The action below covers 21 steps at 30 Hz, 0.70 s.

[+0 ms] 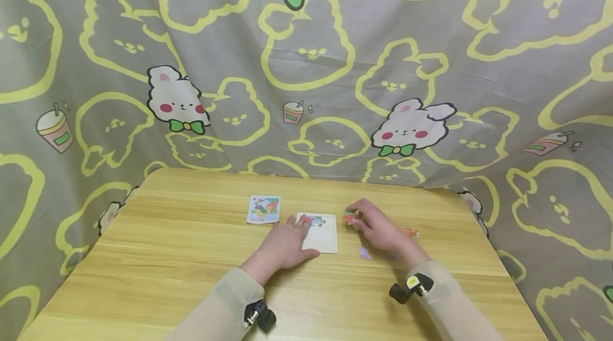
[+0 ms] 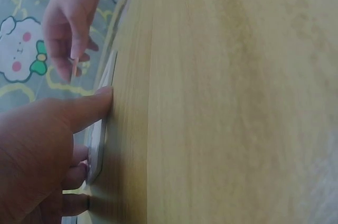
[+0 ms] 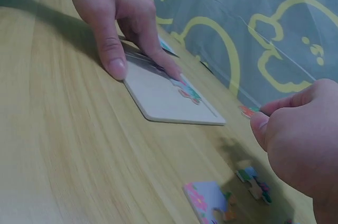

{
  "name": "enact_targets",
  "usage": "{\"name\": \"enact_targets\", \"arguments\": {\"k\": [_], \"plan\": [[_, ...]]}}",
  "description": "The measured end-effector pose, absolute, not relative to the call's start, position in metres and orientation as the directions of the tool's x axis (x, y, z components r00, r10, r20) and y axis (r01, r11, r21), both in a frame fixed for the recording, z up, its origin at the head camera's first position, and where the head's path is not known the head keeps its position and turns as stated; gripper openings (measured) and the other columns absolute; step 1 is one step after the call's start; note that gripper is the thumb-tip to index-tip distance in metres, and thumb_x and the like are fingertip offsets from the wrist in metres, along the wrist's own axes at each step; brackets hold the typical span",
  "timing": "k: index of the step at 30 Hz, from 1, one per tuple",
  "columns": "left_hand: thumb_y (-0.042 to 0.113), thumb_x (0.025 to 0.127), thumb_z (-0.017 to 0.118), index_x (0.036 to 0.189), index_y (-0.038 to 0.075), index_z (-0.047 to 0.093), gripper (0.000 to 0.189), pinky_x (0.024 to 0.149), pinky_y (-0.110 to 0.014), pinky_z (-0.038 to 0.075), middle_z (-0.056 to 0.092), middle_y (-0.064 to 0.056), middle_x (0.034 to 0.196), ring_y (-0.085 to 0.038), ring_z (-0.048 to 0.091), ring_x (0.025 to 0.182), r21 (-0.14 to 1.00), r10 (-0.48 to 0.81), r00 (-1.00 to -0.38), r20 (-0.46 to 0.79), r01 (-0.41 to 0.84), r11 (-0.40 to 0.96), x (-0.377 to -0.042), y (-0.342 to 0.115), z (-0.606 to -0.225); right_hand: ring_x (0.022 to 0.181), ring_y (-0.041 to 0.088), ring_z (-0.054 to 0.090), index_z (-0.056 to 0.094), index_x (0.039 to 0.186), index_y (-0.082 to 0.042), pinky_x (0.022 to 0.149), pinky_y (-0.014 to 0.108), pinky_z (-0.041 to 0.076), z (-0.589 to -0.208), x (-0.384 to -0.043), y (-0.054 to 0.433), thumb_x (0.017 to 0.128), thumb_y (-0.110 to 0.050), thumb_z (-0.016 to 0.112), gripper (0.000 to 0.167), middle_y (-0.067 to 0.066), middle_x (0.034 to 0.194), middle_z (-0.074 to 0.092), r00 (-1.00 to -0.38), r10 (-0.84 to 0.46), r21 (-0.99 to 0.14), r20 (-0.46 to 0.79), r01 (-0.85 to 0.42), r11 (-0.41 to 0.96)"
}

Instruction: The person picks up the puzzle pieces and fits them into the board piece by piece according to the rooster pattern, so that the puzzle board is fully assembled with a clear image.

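A white square puzzle tray [image 1: 320, 240] lies on the table, with a few joined puzzle pieces [image 1: 317, 221] at its upper left. My left hand [image 1: 283, 244] rests over the tray's left side, fingers spread. Its thumb touches the tray's near edge, and its index fingertip is at the joined pieces. To the right of the tray, my right hand [image 1: 375, 226] pinches a red and green puzzle piece [image 1: 349, 217] between thumb and fingers, raised above the table. In the right wrist view this piece [image 3: 247, 111] is mostly hidden by the fingers.
Loose pieces lie right of the tray: a purple one [image 1: 365, 253], an orange one [image 1: 412, 233] and a multicoloured one [image 3: 254, 183]. A picture card [image 1: 263, 209] with a colourful animal lies left of the tray. A patterned curtain [image 1: 330, 91] hangs behind the wooden table [image 1: 167, 256].
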State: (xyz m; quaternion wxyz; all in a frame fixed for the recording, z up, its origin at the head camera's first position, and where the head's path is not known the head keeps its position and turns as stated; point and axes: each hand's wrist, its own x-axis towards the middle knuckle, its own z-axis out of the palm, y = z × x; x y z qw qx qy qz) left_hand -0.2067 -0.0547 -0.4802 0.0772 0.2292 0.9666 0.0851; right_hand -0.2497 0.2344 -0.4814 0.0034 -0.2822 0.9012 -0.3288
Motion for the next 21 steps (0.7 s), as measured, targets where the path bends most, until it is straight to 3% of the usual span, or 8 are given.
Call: {"name": "enact_targets", "arguments": {"k": [7, 16, 21], "plan": [[0.069, 0.098, 0.06, 0.163, 0.008, 0.043, 0.091, 0.111, -0.065, 0.042, 0.042, -0.011, 0.166, -0.041, 0.039, 0.15, 0.182, 0.458, -0.883, -0.106, 0.435, 0.882, -0.207, -0.054, -0.481, 0.105, 0.021, 0.062, 0.063, 0.135, -0.002, 0.095, 0.047, 0.054, -0.488, -0.252, 0.221, 0.101, 0.0, 0.067, 0.034, 0.004, 0.119, 0.061, -0.833, -0.519, -0.614, 0.19, -0.513, 0.599], [0.07, 0.098, 0.059, 0.163, 0.007, 0.043, 0.092, 0.11, -0.066, 0.043, 0.043, -0.011, 0.165, -0.042, 0.04, 0.15, 0.18, 0.463, -0.881, -0.096, 0.442, 0.879, -0.207, -0.056, -0.48, 0.115, 0.025, 0.058, 0.067, 0.134, -0.006, 0.106, 0.058, 0.039, -0.492, -0.253, 0.205, 0.1, -0.007, 0.072, 0.034, 0.003, 0.12, 0.064, -0.842, -0.504, -0.596, 0.193, -0.509, 0.621], [0.069, 0.098, 0.059, 0.162, 0.007, 0.043, 0.091, 0.109, -0.066, 0.043, 0.042, -0.011, 0.165, -0.042, 0.041, 0.149, 0.17, 0.466, -0.88, -0.095, 0.447, 0.879, -0.207, -0.055, -0.48, 0.12, 0.026, 0.056, 0.068, 0.133, -0.008, 0.1, 0.056, 0.04, -0.497, -0.256, 0.201, 0.1, -0.01, 0.072, 0.033, 0.002, 0.123, 0.064, -0.838, -0.51, -0.565, 0.192, -0.519, 0.641]]}}
